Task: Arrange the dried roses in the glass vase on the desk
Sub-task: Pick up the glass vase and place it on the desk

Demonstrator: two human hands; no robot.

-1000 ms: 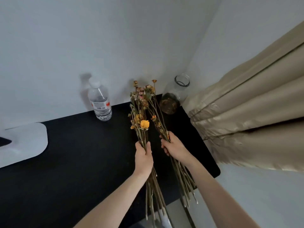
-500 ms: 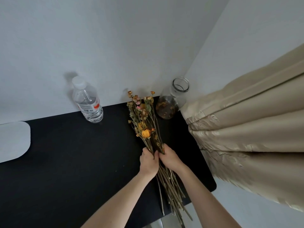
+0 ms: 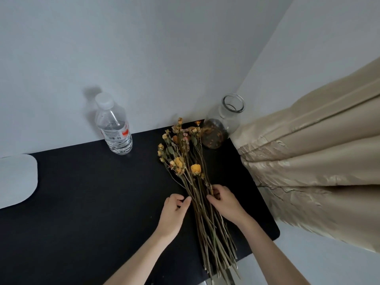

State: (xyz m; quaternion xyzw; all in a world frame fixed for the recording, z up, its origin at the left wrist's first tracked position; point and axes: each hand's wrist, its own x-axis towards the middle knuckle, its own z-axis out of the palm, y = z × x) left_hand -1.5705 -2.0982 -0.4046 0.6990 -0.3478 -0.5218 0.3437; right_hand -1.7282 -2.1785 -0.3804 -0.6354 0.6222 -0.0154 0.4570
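Observation:
A bunch of dried roses with yellow and pale heads lies flat on the black desk, its heads pointing at the far right corner and its stem ends reaching past the near edge. The glass vase stands in that corner, mouth open, with dark dried petals in its bottom. My left hand sits at the left side of the stems, fingers loosely curled, its fingertips touching the outer stems. My right hand lies on the right side of the bunch with its fingers curled over some stems.
A clear plastic water bottle with a white cap stands at the back of the desk, left of the flowers. A white rounded object lies at the far left. A beige curtain hangs close against the desk's right edge.
The bunch, held up off the desk in two handfuls a second ago, has been brought together and laid flat on the desk. My left hand has loosened its grip.

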